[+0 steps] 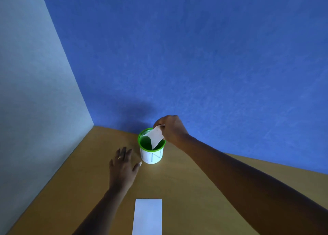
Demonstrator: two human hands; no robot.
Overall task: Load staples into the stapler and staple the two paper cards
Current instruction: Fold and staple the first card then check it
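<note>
A tan wooden table (204,190) fills the lower part of the view, seen from above by the person working at it. Nearest, a white paper card (148,217) lies flat on the table, long side pointing away, its near end cut off by the bottom edge of the view. Bare tabletop lies on both sides of it.

Further in and to the left, the left hand (122,167) rests palm down on the table, fingers straight and spread and holding nothing, with a ring (119,157) on one finger. Its thumb tip is just beside a small cup (152,156); whether they touch cannot be told.

The cup stands upright, white outside with large grey letters, green at the rim and inside. Above its mouth the right hand (173,130) pinches a second card (155,137) between thumb and fingers, and the card's lower corner dips inside the rim.

Just behind the cup the table's far edge meets a blue wall (195,57). A pale wall (26,92) closes the left side, forming a corner.
</note>
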